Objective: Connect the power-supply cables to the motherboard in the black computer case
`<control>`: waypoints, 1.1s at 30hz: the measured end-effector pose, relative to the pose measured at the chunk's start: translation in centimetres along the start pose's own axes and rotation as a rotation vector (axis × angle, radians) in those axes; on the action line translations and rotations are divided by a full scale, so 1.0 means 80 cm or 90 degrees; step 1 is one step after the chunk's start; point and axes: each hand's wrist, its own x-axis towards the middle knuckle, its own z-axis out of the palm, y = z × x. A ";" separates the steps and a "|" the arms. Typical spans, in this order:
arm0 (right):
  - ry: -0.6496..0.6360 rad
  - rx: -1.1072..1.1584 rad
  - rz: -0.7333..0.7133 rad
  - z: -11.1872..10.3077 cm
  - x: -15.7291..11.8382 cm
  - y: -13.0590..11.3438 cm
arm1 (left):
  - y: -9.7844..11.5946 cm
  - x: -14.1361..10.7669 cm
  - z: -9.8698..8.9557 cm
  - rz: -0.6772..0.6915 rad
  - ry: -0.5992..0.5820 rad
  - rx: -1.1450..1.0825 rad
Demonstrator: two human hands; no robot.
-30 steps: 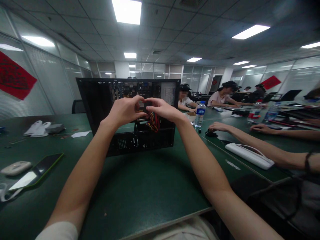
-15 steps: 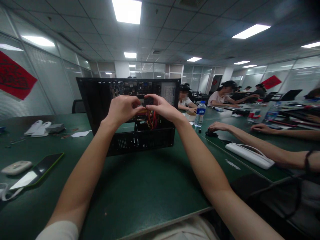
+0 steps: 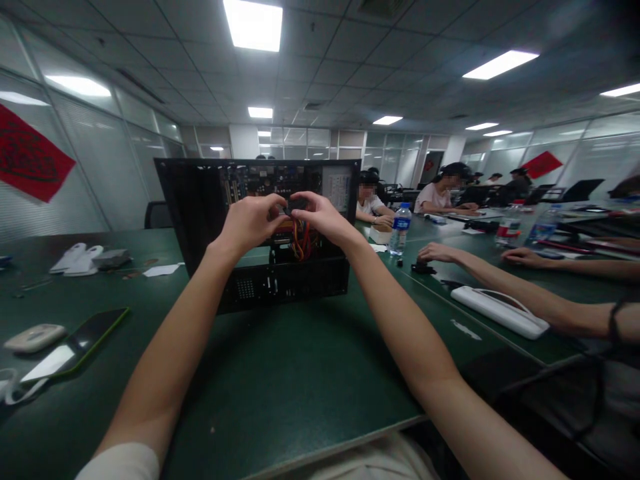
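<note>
A black computer case [image 3: 310,280] stands open-sided on the green table in front of me. Inside it are a motherboard [image 3: 265,175] and a bundle of red, orange and yellow cables [image 3: 303,245]. My left hand [image 3: 250,223] is closed in a pinch before the case opening, thumb and fingers meeting at a small dark piece that I cannot identify. Close beside it, my right hand [image 3: 323,219] is also pinched, its fingertips near the same piece just above the cables. Fingers hide most of what they hold.
A phone [image 3: 90,340] and a pale rounded case [image 3: 35,339] lie at left. A water bottle [image 3: 401,230] stands right of the computer. A white power strip [image 3: 500,312] and a co-worker's hand [image 3: 440,253] on a dark object are further right. Other people sit beyond.
Both my hands have lowered slightly and stay close together at the case opening. My right fingers have curled in a little. The computer case has hardly moved.
</note>
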 end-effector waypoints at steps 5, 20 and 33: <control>-0.022 0.053 0.047 0.001 -0.003 -0.002 | -0.002 0.000 0.002 -0.009 -0.010 0.010; -0.083 -0.168 -0.133 0.015 -0.002 0.023 | -0.034 -0.001 0.029 -0.070 -0.026 -0.001; 0.083 -0.554 -0.135 0.045 -0.012 0.029 | -0.046 -0.005 0.060 -0.034 -0.084 -0.106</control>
